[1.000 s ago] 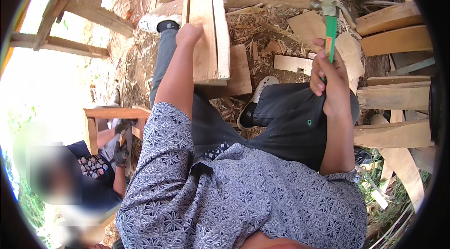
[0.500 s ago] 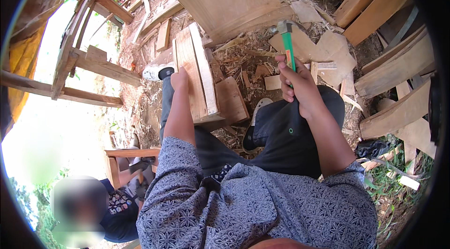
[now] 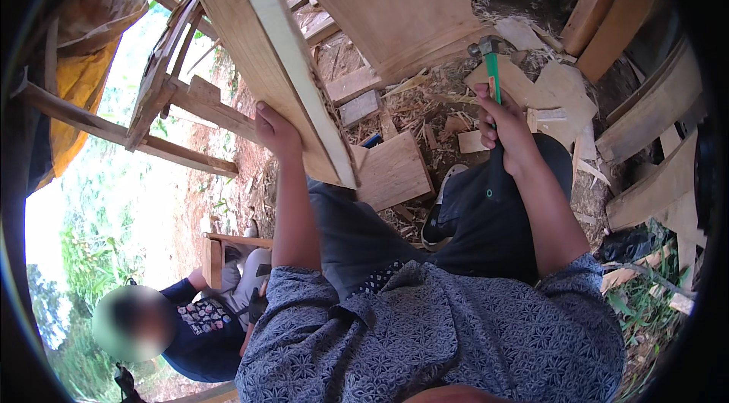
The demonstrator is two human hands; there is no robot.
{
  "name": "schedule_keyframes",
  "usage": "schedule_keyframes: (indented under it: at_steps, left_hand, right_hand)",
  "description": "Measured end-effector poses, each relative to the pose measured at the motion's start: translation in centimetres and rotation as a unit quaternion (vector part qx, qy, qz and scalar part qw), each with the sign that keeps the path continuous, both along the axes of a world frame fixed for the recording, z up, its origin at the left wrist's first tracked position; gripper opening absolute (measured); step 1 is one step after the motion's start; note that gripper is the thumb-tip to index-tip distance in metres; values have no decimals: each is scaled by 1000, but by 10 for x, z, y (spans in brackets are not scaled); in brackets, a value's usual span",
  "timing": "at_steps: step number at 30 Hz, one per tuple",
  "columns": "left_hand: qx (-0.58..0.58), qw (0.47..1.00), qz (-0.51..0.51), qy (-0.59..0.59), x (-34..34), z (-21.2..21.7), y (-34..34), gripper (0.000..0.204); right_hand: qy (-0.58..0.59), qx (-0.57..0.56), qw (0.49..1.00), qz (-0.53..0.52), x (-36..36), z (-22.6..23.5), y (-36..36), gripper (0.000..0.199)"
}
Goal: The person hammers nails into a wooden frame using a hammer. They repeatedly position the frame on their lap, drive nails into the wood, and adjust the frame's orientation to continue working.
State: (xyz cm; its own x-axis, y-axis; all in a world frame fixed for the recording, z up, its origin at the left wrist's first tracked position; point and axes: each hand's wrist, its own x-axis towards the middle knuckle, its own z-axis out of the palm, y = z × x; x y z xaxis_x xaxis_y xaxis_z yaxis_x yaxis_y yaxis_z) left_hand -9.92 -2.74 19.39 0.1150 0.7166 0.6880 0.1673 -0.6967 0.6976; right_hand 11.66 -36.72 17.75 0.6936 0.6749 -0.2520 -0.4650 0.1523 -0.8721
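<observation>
Nearest, the right hand [image 3: 507, 133] sits by the right knee [image 3: 550, 168], its grip wrapped firmly round the hammer [image 3: 493, 73], whose head points away from the body. The left hand [image 3: 278, 133] has the board [image 3: 247, 46] by its left edge — thumb in sight, the grip apparently closed, though the fingers behind are hidden. The board is raised at a slant in front of the left thigh [image 3: 342, 228], its near end close by; whether they touch, I cannot tell. The step in hand looks like one-handed positioning of the board, with the hammer idle well to the right. Moving the board calls for a steady left wrist, since it is long, held at one side only, and could swing.

Its pale side faces right, with a rough margin, and its far end reaches the upper rim of the view. Between board and hammer lies the roomiest stretch — over a plank [image 3: 391, 171] and scrap-strewn ground [image 3: 448, 126]. Farther out, a panel [image 3: 387, 8] limits room ahead, a frame [image 3: 182, 152] the left, timber [image 3: 649, 126] the right. A co-worker [image 3: 201, 335] is at lower left, apart from the board.
</observation>
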Motion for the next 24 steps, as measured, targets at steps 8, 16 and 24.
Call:
schedule_keyframes:
  at_steps: [8, 16, 24]
  left_hand:
    - [149, 969, -40, 192, 8, 51, -30, 35]
    - [297, 783, -191, 512, 44, 27, 5, 25]
    - [257, 665, -284, 641, 90, -6, 76, 28]
  right_hand:
    - [41, 134, 959, -245, 21, 2, -26, 24]
    - [47, 193, 927, -318, 28, -6, -49, 22]
    - [60, 95, 970, -215, 11, 12, -21, 31]
